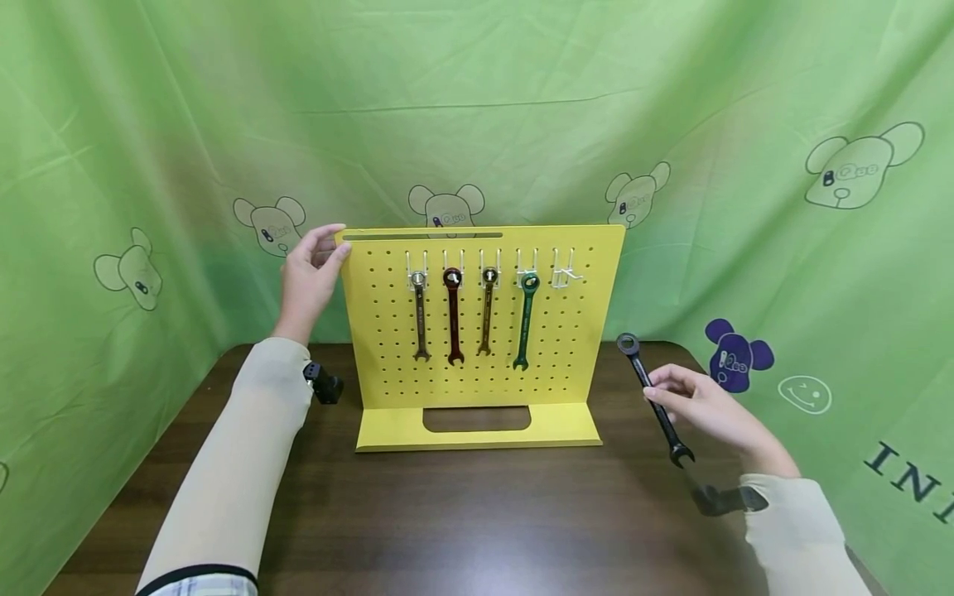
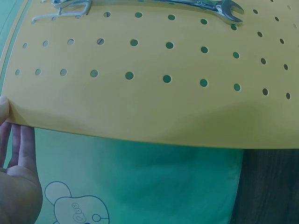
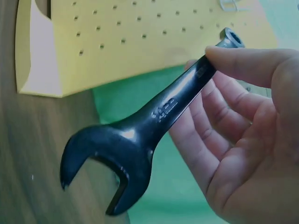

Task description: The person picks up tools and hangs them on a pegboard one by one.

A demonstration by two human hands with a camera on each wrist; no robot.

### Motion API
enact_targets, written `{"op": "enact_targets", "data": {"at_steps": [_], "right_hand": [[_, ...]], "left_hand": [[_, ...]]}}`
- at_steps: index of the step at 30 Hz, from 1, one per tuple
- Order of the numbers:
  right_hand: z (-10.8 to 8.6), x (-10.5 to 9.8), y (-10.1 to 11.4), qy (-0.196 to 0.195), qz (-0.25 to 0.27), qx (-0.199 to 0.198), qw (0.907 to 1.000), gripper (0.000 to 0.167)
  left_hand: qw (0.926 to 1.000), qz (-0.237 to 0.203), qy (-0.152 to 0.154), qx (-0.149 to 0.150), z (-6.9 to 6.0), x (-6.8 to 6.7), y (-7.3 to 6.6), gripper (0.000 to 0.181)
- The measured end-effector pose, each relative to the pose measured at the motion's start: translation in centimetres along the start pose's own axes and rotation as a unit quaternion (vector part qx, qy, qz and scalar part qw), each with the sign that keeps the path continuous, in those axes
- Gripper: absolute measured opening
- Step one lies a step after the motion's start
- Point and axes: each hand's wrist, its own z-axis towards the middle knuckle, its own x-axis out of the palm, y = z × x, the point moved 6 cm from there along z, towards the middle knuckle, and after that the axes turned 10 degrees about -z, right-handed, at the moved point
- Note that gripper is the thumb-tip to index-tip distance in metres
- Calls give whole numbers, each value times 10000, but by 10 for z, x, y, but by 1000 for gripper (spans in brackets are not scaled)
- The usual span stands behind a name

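Observation:
My left hand (image 1: 309, 277) grips the upper left corner of a yellow pegboard (image 1: 477, 385), thumb on the front and fingers behind, as the left wrist view also shows. Off the board's right side, my right hand (image 1: 701, 406) pinches a black combination wrench (image 1: 654, 403) by its shaft. In the right wrist view that wrench (image 3: 161, 109) points its open end toward the camera, ring end up by the thumb. Hanging on the board are a silver wrench (image 1: 421, 319), a dark red wrench (image 1: 454, 319), a bronze-coloured wrench (image 1: 487, 314) and a green wrench (image 1: 526, 323).
A white wire hook (image 1: 564, 275) at the right of the row holds no wrench. The board's base (image 1: 477, 440) stands on a dark wooden table (image 1: 462, 521). Green printed cloth (image 1: 477, 99) surrounds the table at the back and sides.

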Motion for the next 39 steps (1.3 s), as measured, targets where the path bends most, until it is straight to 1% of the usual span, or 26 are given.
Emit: {"op": "enact_targets", "data": {"at_steps": [8,16,22,25,28,33,39], "right_hand": [[19,4,29,-260,255,-481,9982,23],[39,1,55,-658,458,-502,9955,29],[49,0,69,-962,508,-592,9923,31],[53,0,71,-995,589,-568,9917,33],[57,2,72,-936,769,-515,9913,34],[64,8,67,-805,976,-345,9914,35],[72,16,60,-745,1149,-232,9903,37]], "left_hand": [[10000,-14,-32,70,0,0,0,35],[10000,-20,-46,49,0,0,0,35],[10000,9,-41,63,0,0,0,35],[10000,-21,-37,52,0,0,0,35],[10000,-32,-38,71,-1,0,-1,35],[10000,-20,-20,80,-1,0,-1,35],[10000,-51,-27,36,-1,0,-1,35]]}}
